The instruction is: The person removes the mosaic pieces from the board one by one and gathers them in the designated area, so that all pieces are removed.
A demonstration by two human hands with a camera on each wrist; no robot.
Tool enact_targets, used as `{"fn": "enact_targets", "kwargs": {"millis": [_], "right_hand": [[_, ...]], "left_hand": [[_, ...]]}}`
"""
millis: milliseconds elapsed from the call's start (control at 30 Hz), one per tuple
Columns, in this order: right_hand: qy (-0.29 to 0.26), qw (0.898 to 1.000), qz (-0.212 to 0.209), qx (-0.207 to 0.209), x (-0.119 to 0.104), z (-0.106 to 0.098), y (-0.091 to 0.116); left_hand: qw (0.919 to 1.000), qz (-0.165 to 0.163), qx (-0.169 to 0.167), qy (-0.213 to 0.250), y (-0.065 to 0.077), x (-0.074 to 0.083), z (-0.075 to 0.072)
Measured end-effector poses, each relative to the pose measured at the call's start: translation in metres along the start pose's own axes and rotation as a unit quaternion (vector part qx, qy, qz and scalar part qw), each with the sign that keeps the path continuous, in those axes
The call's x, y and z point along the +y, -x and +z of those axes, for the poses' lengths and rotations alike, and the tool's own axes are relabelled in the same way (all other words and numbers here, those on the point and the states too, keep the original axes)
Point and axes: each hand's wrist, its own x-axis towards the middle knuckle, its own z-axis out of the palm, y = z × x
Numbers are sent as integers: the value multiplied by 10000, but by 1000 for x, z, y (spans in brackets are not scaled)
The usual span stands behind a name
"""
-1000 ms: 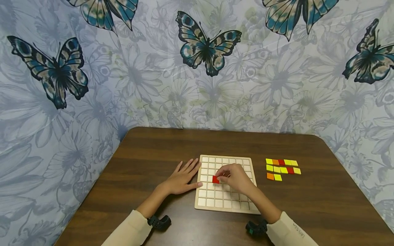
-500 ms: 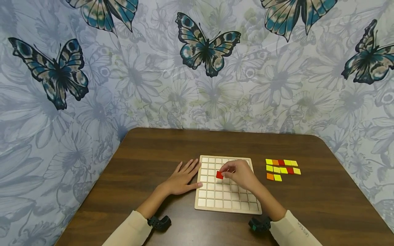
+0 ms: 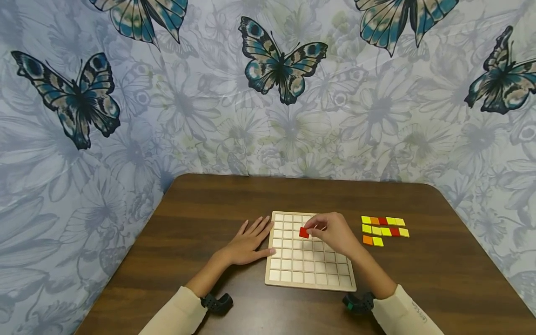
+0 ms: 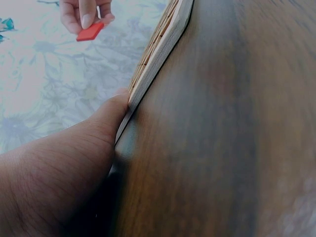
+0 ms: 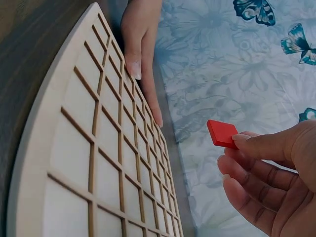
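Observation:
A small red square tile (image 5: 222, 133) is pinched between the thumb and fingers of my right hand (image 3: 331, 232). That hand holds it above the wooden grid board (image 3: 289, 278), whose raised lines divide it into pale square cells. In the right wrist view a gap shows between tile and board. My left hand (image 3: 247, 244) lies flat at the board's left edge, fingers spread, with the thumb and fingertips on the rim. The left wrist view shows the left thumb (image 4: 111, 111) against the board's side, and the red tile in the other hand beyond.
Right of the board, rows of yellow, orange and red tiles (image 3: 386, 231) lie on the brown wooden table (image 3: 209, 204). Dark wrist devices sit on both wrists, the left one (image 3: 217, 303) close above the table. A butterfly-patterned cloth (image 3: 284, 135) hangs behind the table.
My right hand has moved the red tile a little to the right and toward the far side of the board. The left hand has stayed in place.

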Motion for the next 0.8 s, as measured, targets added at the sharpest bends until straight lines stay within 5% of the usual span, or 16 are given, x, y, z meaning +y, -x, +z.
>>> {"fn": "enact_targets", "kwargs": {"millis": [800], "right_hand": [[616, 9974, 150, 342, 11, -54, 24]], "left_hand": [[10000, 34, 21, 7, 1, 4, -3]]}}
